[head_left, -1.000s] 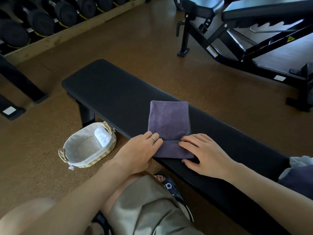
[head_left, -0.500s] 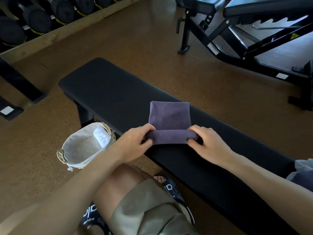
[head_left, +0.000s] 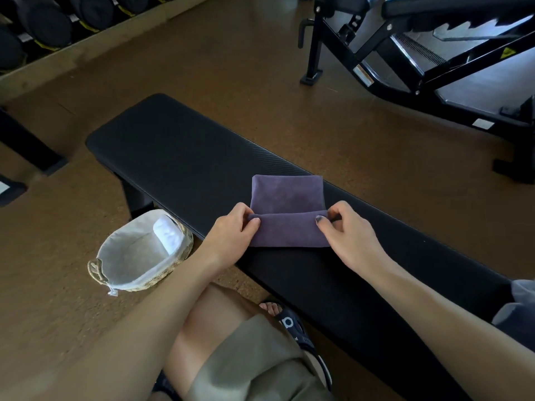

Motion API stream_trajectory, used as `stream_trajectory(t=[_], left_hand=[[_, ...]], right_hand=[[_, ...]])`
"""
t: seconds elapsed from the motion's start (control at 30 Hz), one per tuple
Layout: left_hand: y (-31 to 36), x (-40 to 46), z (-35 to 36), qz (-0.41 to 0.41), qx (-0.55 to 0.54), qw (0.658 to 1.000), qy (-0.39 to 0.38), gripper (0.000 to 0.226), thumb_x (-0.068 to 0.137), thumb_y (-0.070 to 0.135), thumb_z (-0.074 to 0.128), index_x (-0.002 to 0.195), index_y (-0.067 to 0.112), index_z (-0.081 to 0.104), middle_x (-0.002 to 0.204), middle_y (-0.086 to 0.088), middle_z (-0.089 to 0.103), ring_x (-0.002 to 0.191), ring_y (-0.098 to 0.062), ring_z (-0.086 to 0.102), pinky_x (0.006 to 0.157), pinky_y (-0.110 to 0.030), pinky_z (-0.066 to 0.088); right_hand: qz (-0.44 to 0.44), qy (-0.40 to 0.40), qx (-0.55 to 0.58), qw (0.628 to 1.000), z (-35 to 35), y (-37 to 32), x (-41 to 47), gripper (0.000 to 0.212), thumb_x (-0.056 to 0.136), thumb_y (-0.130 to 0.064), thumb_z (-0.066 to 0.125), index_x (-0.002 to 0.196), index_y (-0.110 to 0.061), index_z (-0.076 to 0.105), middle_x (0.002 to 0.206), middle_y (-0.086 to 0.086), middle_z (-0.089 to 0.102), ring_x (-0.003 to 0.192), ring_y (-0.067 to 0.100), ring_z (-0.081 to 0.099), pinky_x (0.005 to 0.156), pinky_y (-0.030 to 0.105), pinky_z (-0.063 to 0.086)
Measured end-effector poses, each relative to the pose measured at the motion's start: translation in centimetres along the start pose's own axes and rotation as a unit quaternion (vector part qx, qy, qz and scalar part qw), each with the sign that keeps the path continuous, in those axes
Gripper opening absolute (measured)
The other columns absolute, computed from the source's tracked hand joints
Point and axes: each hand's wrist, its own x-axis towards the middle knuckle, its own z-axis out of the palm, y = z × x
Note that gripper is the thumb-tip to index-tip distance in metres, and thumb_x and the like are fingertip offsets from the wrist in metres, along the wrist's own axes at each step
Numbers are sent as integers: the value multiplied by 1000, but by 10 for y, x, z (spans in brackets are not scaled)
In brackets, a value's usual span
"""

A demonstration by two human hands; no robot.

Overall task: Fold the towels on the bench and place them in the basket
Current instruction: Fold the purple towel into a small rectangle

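Purple towel [head_left: 286,195] on black tabletop [head_left: 173,157], near flap folded over; left hand [head_left: 231,235] pinches its left end, right hand [head_left: 347,235] its right end. Lined basket [head_left: 121,273] on floor left of tabletop, white towel [head_left: 169,235] inside

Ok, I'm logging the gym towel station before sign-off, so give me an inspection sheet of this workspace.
Surface: black padded bench, flat, on a brown floor.
Job's things: purple towel on the bench, its near edge folded over; lined wicker basket on the floor beside the bench, a white towel inside.
Clutter: grey and dark fabric at the bench's right end.
Hands: left hand and right hand each pinch a corner of the towel's folded flap.
Cables: nothing seen.
Surroundings: dumbbell rack far left, adjustable bench frame far right.
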Motion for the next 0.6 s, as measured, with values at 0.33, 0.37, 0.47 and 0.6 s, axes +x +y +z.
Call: stream_trajectory(t=[0.33, 0.37, 0.47, 0.6], left_hand=[[5, 5, 1, 14, 71, 997, 26, 17, 101, 39, 53, 98, 24, 45, 85, 2, 62, 77, -18, 60, 70, -41, 53], [4, 3, 1, 25, 109, 993, 40, 19, 101, 40, 53, 100, 23, 44, 90, 3, 60, 80, -19, 59, 71, -43, 52], [3, 2, 1, 179, 291, 930, 133, 20, 92, 25, 68, 99, 17, 51, 96, -4, 53, 81, -26, 59, 65, -42, 51], [11, 4, 1, 396, 408, 821, 58, 25, 81, 4, 72, 99, 16, 60, 101, -5, 60, 86, -25, 59, 77, -39, 52]], right_hand=[[-79, 81, -61, 992, 11, 16, 0, 22, 94, -21, 67, 99, -22, 46, 97, -1, 50, 75, 8, 53, 63, 19, 41], [-95, 86, -63, 990, 12, 15, 0, 24, 94, -20, 68, 103, -22, 46, 103, -1, 48, 77, 9, 53, 65, 20, 44], [-227, 131, -169, 950, 15, 16, -4, 22, 90, -11, 68, 106, -19, 56, 113, 4, 48, 90, 15, 54, 74, 31, 51], [-366, 84, -318, 871, 13, 19, 2, 28, 80, -9, 77, 107, -13, 70, 115, 7, 64, 107, 26, 60, 96, 41, 49]])
